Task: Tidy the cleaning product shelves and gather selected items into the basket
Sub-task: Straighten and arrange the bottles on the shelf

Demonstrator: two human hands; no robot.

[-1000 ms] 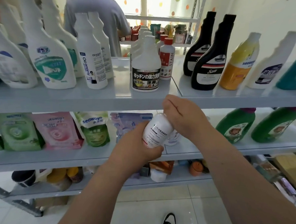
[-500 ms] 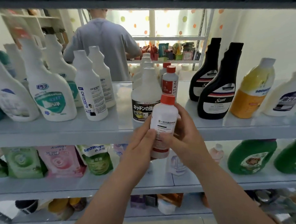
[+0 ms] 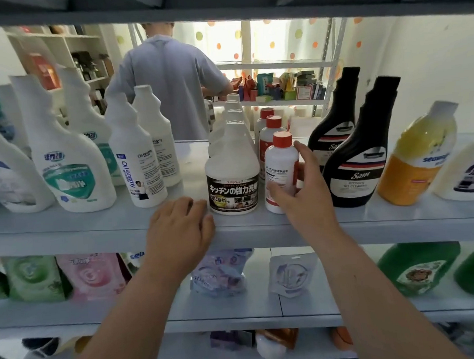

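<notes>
The right hand (image 3: 306, 195) is curled round the small white bottle with the red cap (image 3: 280, 166): the thumb lies on the front of the label and the fingers (image 3: 302, 151) reach round its right side, so the hand is gripping it and has not let go. The left hand (image 3: 181, 227) holds nothing; it rests on the front edge of the shelf (image 3: 96, 237) with the fingers loosely bent. Half a second ago both hands carried this bottle in the air in front of the shelf, and a second ago it was lower, near the shelf below. Now the bottle stands upright on the upper shelf, at the front of a row of red-capped bottles (image 3: 274, 129), just beside the big white bottle (image 3: 232, 176) on its left and near the black bottle (image 3: 359, 156) on its right. I judge that this bottle is being put back with its own kind, so it belongs to the tidying and not to the gathering. What remains for it is only to release the grip without tipping it. No basket is in view.
</notes>
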